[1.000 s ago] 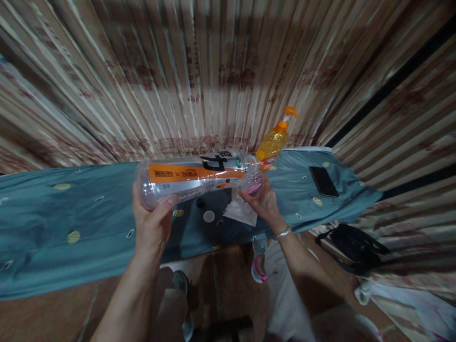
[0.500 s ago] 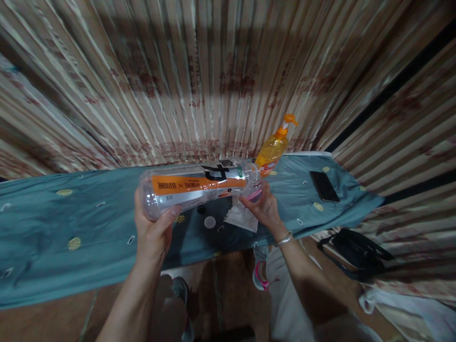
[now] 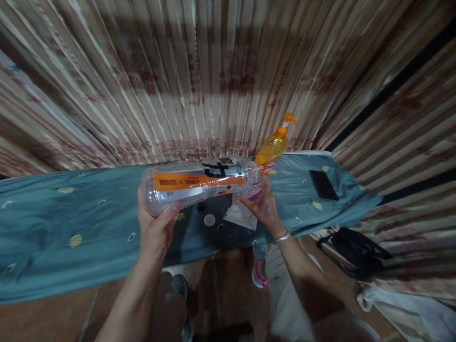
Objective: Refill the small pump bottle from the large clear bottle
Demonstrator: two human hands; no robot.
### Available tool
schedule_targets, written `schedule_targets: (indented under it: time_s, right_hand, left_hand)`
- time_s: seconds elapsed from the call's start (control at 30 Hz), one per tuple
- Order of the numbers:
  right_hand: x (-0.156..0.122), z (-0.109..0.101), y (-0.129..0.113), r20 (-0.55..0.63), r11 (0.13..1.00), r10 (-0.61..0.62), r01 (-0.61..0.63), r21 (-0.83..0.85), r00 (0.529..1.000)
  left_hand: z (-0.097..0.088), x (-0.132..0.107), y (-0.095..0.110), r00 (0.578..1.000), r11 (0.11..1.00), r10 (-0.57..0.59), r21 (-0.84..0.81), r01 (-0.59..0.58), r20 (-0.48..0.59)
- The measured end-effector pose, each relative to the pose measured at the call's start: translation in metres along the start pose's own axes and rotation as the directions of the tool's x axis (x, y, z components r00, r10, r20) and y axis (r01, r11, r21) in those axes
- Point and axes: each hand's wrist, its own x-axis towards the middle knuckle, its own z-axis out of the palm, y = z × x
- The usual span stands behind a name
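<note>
A large clear plastic bottle (image 3: pixel 199 183) with an orange and silver label is held nearly level above the cloth. My left hand (image 3: pixel 156 218) is wrapped round its base, thumb on the near side. At the neck end, my right hand (image 3: pixel 263 206) is closed on a small clear and pink thing (image 3: pixel 254 192), partly hidden by the fingers; its kind is unclear. Just behind that hand stands a pump bottle (image 3: pixel 272 149) with orange liquid and an orange pump head. Beneath the right hand lies a white tissue (image 3: pixel 242 217). A small round whitish disc (image 3: pixel 209 220) rests nearby.
A teal patterned cloth (image 3: pixel 107 237) covers the long narrow surface. A black phone (image 3: pixel 323 185) lies on its right part. Pleated curtains (image 3: pixel 221 85) hang close behind and at the right. On the floor at right is a black bag (image 3: pixel 356 251).
The large bottle and my left hand have shifted very slightly to the right. My right hand has stayed at the neck end, still closed on the pink thing.
</note>
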Motion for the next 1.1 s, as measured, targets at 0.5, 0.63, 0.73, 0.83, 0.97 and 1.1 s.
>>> schedule_targets:
  time_s: [0.5,0.63,0.73,0.83,0.97,1.1]
  right_hand:
    - [0.003,-0.001,-0.001,-0.007,0.999,0.03,-0.03,0.019,1.0]
    - [0.003,-0.003,-0.003,0.001,0.999,0.032,-0.032,-0.013,0.999]
    - [0.001,-0.003,-0.004,0.0,1.0,0.009,-0.009,-0.004,1.0]
    - [-0.003,-0.002,-0.005,-0.017,1.0,0.007,-0.007,0.001,1.0]
    - [-0.006,-0.002,-0.004,-0.033,0.998,0.06,-0.059,0.015,0.998]
    - [-0.007,-0.003,-0.005,-0.016,0.989,0.146,-0.145,0.023,0.989]
  left_hand:
    - [0.006,-0.006,-0.011,0.998,0.999,-0.022,-0.031,0.02,-0.065]
    - [0.003,-0.006,-0.01,0.998,1.0,-0.011,0.02,0.012,-0.056]
    - [-0.003,-0.008,-0.01,0.999,0.999,-0.025,0.046,0.027,-0.04]
    - [-0.012,-0.01,-0.015,1.0,0.996,-0.006,0.088,0.006,-0.007]
    - [-0.021,-0.014,-0.026,1.0,0.989,-0.002,0.149,-0.001,0.024]
    - [-0.027,-0.018,-0.032,0.998,0.989,-0.063,0.135,0.06,0.02]
